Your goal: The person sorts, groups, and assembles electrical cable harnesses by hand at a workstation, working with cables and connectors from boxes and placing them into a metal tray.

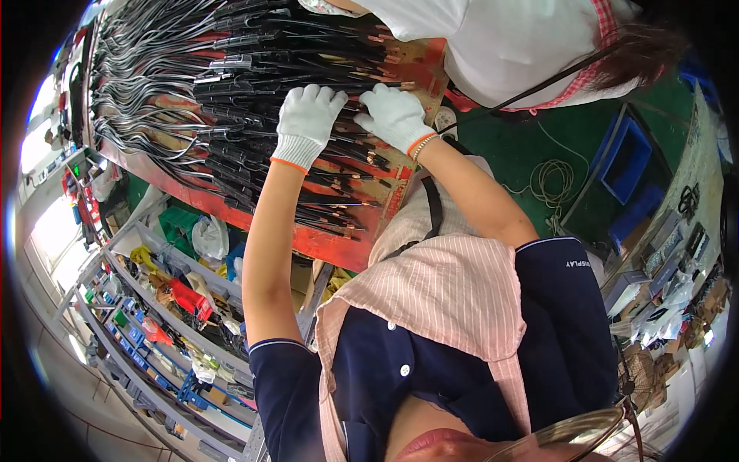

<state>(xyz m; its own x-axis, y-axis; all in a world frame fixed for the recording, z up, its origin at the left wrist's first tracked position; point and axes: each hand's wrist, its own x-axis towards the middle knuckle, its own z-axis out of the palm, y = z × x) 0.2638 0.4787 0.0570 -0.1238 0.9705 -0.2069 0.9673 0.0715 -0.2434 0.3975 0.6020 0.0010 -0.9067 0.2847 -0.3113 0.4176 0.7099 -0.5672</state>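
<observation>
Both my hands wear white knitted gloves with orange cuffs over a bench of black cables. My left hand [306, 122] bends its fingers down over the middle of the bundle, closed about a black cable mostly hidden by the glove. Beside it, my right hand [399, 117] hovers at the copper-ended tips; its fingers bend, with the thumb apart from them and nothing visible between. Many black cables [254, 108] lie side by side, with black sleeve-like pieces in the middle. Bare copper ends [382, 162] point right, and grey leads [138, 73] fan out left.
A red worn bench [308, 240] carries the cables. Across it stands another person [508, 54] in a white top. Shelves [154, 308] with parts bins run along the lower left. A blue tray [625, 165] and a coiled cord [553, 181] lie on the green floor at right.
</observation>
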